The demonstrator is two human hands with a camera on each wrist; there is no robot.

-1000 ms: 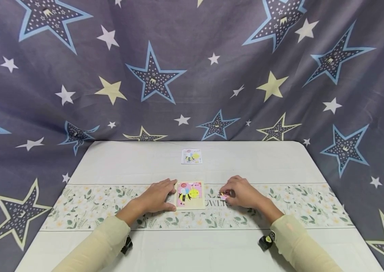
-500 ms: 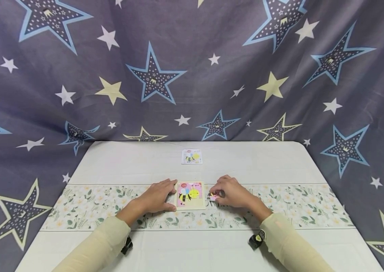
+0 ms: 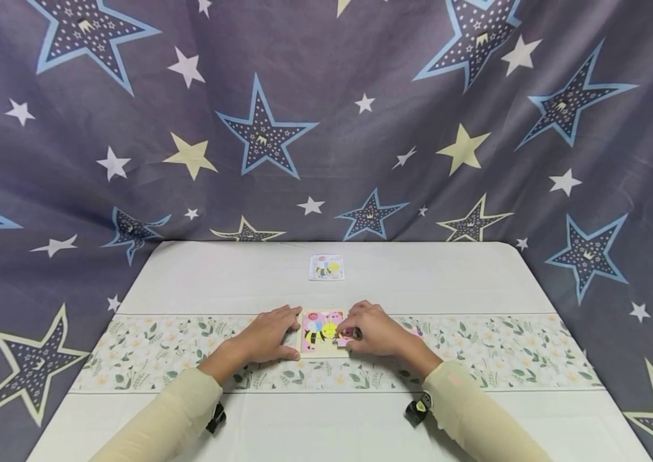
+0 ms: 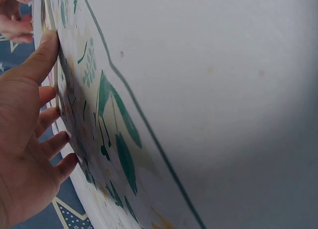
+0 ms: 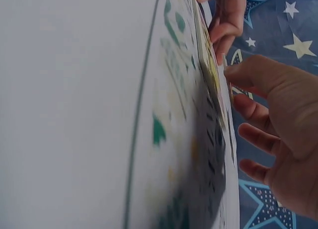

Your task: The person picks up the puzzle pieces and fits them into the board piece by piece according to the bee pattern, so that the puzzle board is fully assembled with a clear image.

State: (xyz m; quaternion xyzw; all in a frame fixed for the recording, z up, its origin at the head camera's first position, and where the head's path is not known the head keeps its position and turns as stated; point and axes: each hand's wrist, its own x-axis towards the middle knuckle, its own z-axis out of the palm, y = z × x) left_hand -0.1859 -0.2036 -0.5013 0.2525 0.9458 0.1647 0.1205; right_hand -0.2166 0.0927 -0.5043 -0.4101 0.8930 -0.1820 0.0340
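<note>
In the head view a wooden tray puzzle (image 3: 326, 353) with a bee picture lies mid-table, its right part covered by my right hand (image 3: 377, 331). That hand pinches a small pink puzzle piece (image 3: 345, 342) between thumb and fingers, over the tray's right edge. My left hand (image 3: 268, 332) rests along the tray's left side, thumb at the lower corner and fingertips at the upper one, fingers loosely spread. In the left wrist view the thumb (image 4: 45, 47) touches the tray's edge. The right wrist view shows the right fingers (image 5: 248, 107) close over the board.
Behind the tray lies a printed card (image 3: 327, 267) with the same bee. Another pink piece (image 3: 417, 332) shows just past the right hand. A floral band (image 3: 494, 353) crosses the white tablecloth, and a star-patterned curtain (image 3: 326, 128) hangs behind the table.
My right hand has moved left with the puzzle piece, from beside the tray to over its right edge. This uncovers another pink piece at the right. The left hand has stayed put.
</note>
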